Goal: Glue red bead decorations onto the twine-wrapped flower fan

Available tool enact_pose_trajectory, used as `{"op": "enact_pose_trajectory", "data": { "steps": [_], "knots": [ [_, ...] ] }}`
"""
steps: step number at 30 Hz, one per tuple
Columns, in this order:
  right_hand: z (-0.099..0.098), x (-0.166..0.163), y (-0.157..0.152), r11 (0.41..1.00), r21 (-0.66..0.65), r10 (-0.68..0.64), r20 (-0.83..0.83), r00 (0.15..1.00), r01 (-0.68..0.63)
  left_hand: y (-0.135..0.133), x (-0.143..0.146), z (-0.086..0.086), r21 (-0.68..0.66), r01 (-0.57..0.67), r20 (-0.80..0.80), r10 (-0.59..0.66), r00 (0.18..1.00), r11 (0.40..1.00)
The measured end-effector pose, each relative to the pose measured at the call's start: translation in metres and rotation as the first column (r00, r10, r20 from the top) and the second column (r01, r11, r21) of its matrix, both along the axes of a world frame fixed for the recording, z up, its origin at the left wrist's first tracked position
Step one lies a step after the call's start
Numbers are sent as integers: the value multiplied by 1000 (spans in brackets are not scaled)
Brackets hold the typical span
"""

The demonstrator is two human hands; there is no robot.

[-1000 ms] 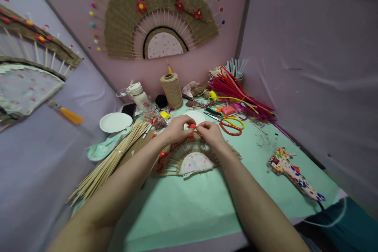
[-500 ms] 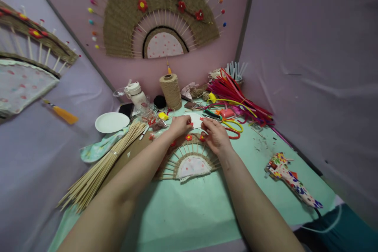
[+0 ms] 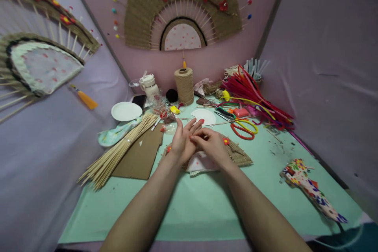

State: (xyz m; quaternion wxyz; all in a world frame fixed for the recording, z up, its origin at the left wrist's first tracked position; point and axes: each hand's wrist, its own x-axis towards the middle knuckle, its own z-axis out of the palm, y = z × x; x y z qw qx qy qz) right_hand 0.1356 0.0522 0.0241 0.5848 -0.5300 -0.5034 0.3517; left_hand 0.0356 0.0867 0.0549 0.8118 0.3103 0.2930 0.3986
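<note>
My left hand (image 3: 183, 143) is palm up with its fingers stretched out and apart. A small red piece (image 3: 201, 121) shows at its fingertips. Over that palm, my right hand (image 3: 214, 145) has thumb and fingers pinched together; whatever lies between them is too small to make out. Beneath both hands lies a small woven fan (image 3: 239, 155) with red flowers and a dotted cloth centre (image 3: 201, 164), partly covered by the hands. Just beyond the fingers is a white paper piece (image 3: 206, 117).
Red- and yellow-handled scissors (image 3: 242, 130), a red block (image 3: 241, 113) and pipe cleaners (image 3: 251, 88) lie at right, with a patterned glue gun (image 3: 313, 191) nearer. Left are bamboo sticks (image 3: 121, 149), cardboard (image 3: 138, 161) and a white plate (image 3: 126, 111). A twine spool (image 3: 184, 86) stands behind.
My hands have come nearer and together. The left has turned palm up and opened out, and the right now pinches over its palm. The view has shifted left.
</note>
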Motion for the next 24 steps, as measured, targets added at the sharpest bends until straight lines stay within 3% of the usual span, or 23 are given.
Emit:
{"op": "enact_pose_trajectory", "data": {
  "steps": [4,8,11,16,20,22,24],
  "knots": [
    [1,-12,-5,990,142,-43,139,989,23,-8,-16,-6,-24,7,153,-3,988,1000],
    [-3,-23,-10,941,304,-14,471,882,-148,2,-32,-9,-66,-100,188,111,976,993],
    [-9,-25,-13,942,230,29,671,741,-245,6,-40,-9,-78,-165,240,179,954,983],
    [-13,-24,-15,957,138,47,795,604,-256,1,-37,-10,-63,-28,256,43,966,998],
    [-11,-27,-17,893,101,130,875,466,-439,6,-42,-9,-136,-153,257,184,949,979],
    [-12,-27,-16,909,68,125,896,427,-411,7,-43,-8,-162,-208,299,249,921,965],
    [-12,-26,-15,944,72,78,900,429,-323,6,-40,-8,-210,-156,357,224,907,965]
  ]
}}
